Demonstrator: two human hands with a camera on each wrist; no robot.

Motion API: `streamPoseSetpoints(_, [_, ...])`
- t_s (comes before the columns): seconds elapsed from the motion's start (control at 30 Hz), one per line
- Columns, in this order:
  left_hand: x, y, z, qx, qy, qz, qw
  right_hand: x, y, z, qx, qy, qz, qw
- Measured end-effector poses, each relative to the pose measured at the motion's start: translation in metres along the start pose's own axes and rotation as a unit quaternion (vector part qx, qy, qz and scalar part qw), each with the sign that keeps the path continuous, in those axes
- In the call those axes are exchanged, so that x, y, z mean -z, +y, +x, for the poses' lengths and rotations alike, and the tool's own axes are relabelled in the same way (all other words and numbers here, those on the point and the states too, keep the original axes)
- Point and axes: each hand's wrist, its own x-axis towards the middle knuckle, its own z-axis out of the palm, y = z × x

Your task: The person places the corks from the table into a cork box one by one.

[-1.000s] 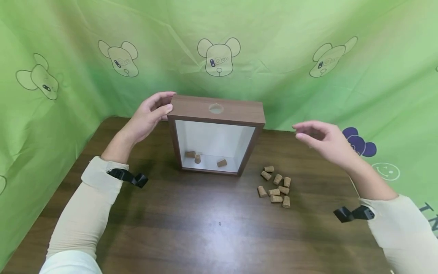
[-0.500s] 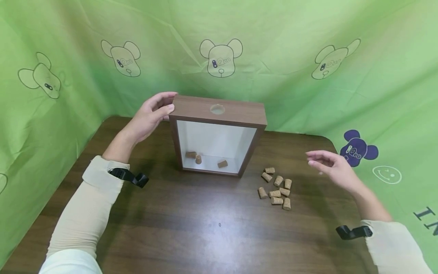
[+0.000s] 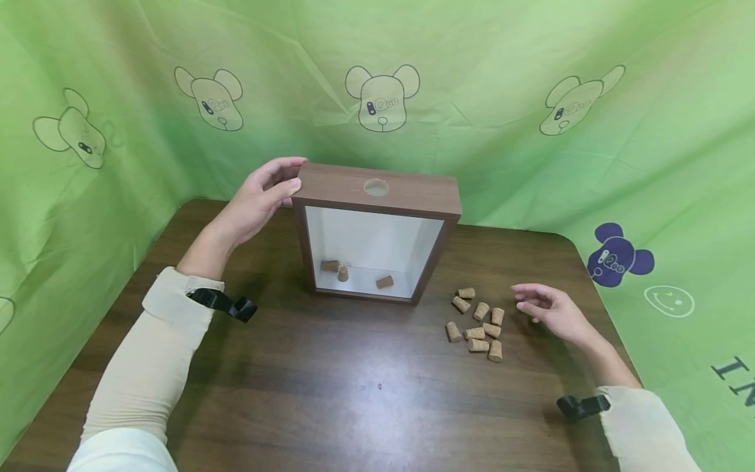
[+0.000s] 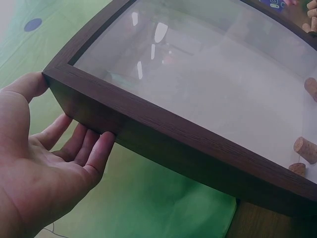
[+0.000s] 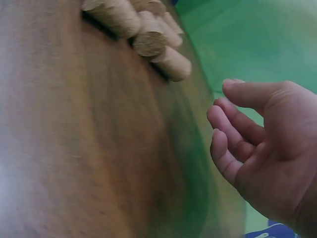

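A brown wooden box (image 3: 425, 195) with a clear front stands upright on the table, a round hole (image 3: 376, 187) in its top. Inside, on its floor, lie three corks, one of them (image 3: 385, 281) toward the right. My left hand (image 3: 253, 200) grips the box's upper left corner; in the left wrist view, thumb and fingertips touch the frame's side (image 4: 99, 111). Several loose corks (image 3: 478, 345) lie to the right of the box. My right hand (image 3: 557, 314) hovers just right of them, fingers loosely bent and holding nothing; the right wrist view shows it (image 5: 272, 144) apart from the corks (image 5: 173, 64).
The brown wooden table (image 3: 330, 393) has a rounded far right corner. Green cloth (image 3: 472, 78) printed with bear heads hangs behind the table and at both sides. Black wrist cameras are strapped over both sleeves.
My right hand has moved down and nearer to me, then left toward the loose corks. My left hand keeps its grip on the box. The corks lie as before.
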Motion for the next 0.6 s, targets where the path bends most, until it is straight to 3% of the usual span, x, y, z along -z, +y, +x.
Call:
streamPoseSetpoints(0.13, [0.001,0.000,0.000,0.001,0.001,0.000,1.0000,-0.011,0.003,0.002,-0.006,-0.011,-0.009,0.9999])
streamPoseSetpoints(0.6, [0.000,0.000,0.000,-0.002,0.001,-0.011,0.9999,-0.027,-0.003,0.007,0.062,-0.041,-0.053,0.9959])
